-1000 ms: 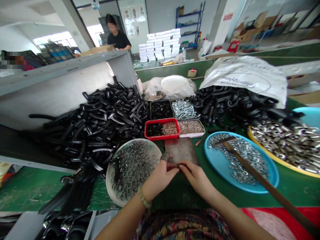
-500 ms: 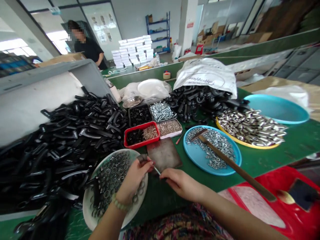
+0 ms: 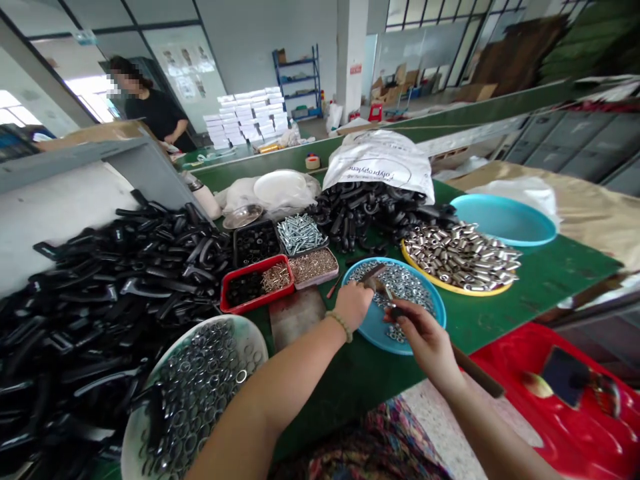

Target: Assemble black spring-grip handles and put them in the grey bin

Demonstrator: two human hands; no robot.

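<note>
My left hand [image 3: 354,305], with a beaded bracelet on its wrist, is over the left side of a blue tray [image 3: 440,319] of small metal nuts. Its fingers are curled beside the head of a hammer [image 3: 480,375] lying across the tray; the fingertips are hidden, so what they hold does not show. My right hand [image 3: 425,337], above the tray's front part, pinches a small black piece [image 3: 397,312] with a shiny metal end, pointing toward my left hand. The hammer's handle passes beneath my right hand.
To the left are a heap of black handles [image 3: 165,253] and a white basin [image 3: 133,427] of metal rings. Behind the metal plate [image 3: 295,313] stand a red box [image 3: 235,308], a tray of screws [image 3: 300,233] and a yellow tray [image 3: 463,291] of metal sleeves. A person [image 3: 155,113] stands beyond.
Both hands have moved right, from in front of the metal plate to over the blue tray. The thin metal rod between them is no longer plainly seen. The view has turned right.
</note>
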